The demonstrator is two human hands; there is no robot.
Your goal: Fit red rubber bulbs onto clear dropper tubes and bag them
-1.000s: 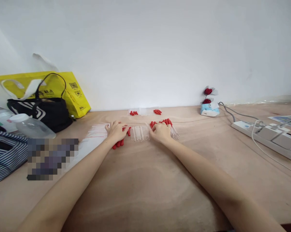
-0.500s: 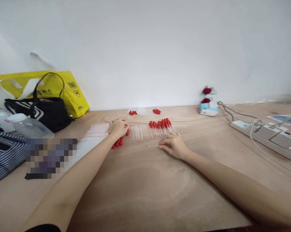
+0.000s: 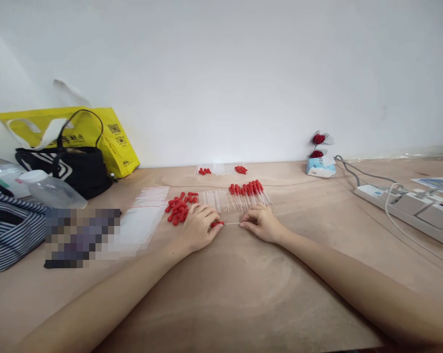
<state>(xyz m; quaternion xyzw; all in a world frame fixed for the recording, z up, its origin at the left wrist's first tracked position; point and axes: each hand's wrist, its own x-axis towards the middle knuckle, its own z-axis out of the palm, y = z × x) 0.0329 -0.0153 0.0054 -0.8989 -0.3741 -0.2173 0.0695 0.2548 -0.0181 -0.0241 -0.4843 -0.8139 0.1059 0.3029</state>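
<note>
A red bulb (image 3: 217, 223) is pinched in my left hand (image 3: 202, 226), its open end pointing right. Facing it, my right hand (image 3: 261, 223) pinches a thin clear tube (image 3: 233, 224), whose left end is at or very near the bulb; whether they touch I cannot tell. Beyond my left hand lies a pile of loose red bulbs (image 3: 177, 208). A row of bare clear tubes (image 3: 214, 200) lies between that pile and several tubes with red bulbs on their ends (image 3: 246, 188), just beyond my right hand.
Flat clear bags (image 3: 143, 215) lie left of the pile. Small bags with red bulbs (image 3: 223, 169) rest by the wall. At left stand a yellow bag (image 3: 121, 147), a black bag (image 3: 85, 171) and a bottle (image 3: 55, 189). A tissue pack (image 3: 320, 166) and power strip (image 3: 405, 203) are at right.
My left hand has come from the bulb pile toward me and rightward, now with a red bulb in it. My right hand still holds the tube. The view has shifted slightly.
</note>
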